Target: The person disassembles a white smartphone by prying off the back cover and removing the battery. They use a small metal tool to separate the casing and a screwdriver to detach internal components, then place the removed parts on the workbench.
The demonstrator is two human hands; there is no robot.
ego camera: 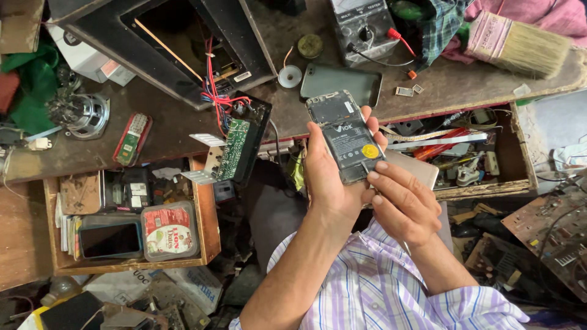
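My left hand: my left hand [327, 177] held an opened phone [345, 135] from below, with my fingers wrapped around its edges.
My right hand: my right hand [400, 198] was pinched at the bottom edge of the phone, with my fingertips [373, 176] pressing on it. I could not tell if a small tool was in those fingers.
The phone: it had its back off, so I could see the dark battery [351, 150] with a round yellow sticker [369, 151] on it. It was up in the air, above the gap between the two drawers and just in front of the table edge.
Back cover: a grey phone cover [340, 83] lay flat on the wooden table [446, 79], just past the top of the phone.
Green board: a green circuit board [234, 146] with red wires [211, 79] hung off the table edge, to the left of my left hand.
Black box: the wires ran up into a big black case [122, 43].
Meter: a grey meter [362, 30] stood at the back of the table.
Brush: a wide paint brush [520, 46] lay at the far right.
Left drawer: a wooden drawer [208, 226] was open, with a black phone [110, 239] and a red and white tin [169, 231] in it.
Right drawer: another open drawer [520, 153] held a jumble of tools and parts.
My sleeves: I wore a striped shirt [379, 287].
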